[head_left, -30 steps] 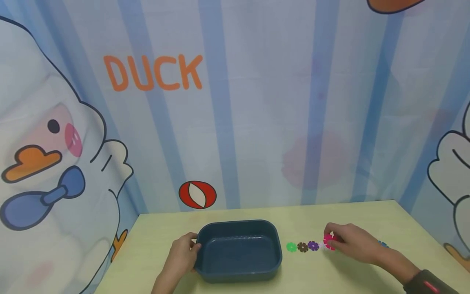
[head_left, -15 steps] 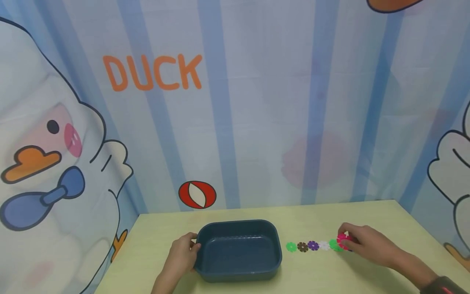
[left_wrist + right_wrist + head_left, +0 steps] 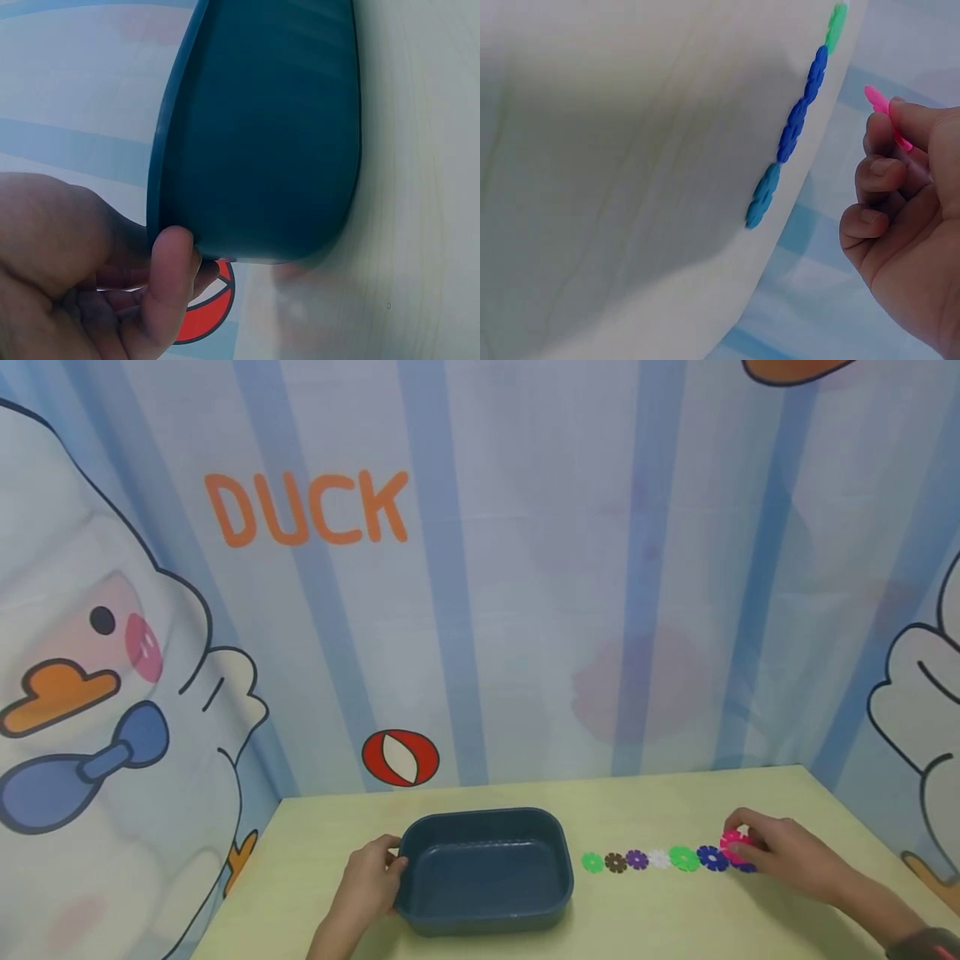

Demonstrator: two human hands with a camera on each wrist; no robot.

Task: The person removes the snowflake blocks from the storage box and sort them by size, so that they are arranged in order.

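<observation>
A dark blue plastic bin (image 3: 483, 877) stands on the table, and nothing shows inside it. My left hand (image 3: 370, 878) pinches the bin's left wall at the rim, thumb and fingers on either side. Between thumb and fingers, my right hand (image 3: 791, 852) pinches a pink snowflake disc (image 3: 881, 105) above the table. Below and left of that hand runs a row of flat snowflake discs: green (image 3: 592, 862), brown (image 3: 616, 862), purple (image 3: 637, 860), white (image 3: 659, 858), larger green (image 3: 683, 858) and dark blue (image 3: 712, 858). Another dark blue disc (image 3: 793, 131) and a lighter blue disc (image 3: 763, 196) end the row in the right wrist view.
The pale yellow table (image 3: 637, 910) ends at a striped curtain (image 3: 525, 568) with printed ducks and the word DUCK. The disc row starts just right of the bin and runs toward the table's right side.
My right hand has moved right along the disc row with the pink disc, uncovering the larger green and dark blue discs. The left hand and bin have stayed in place.
</observation>
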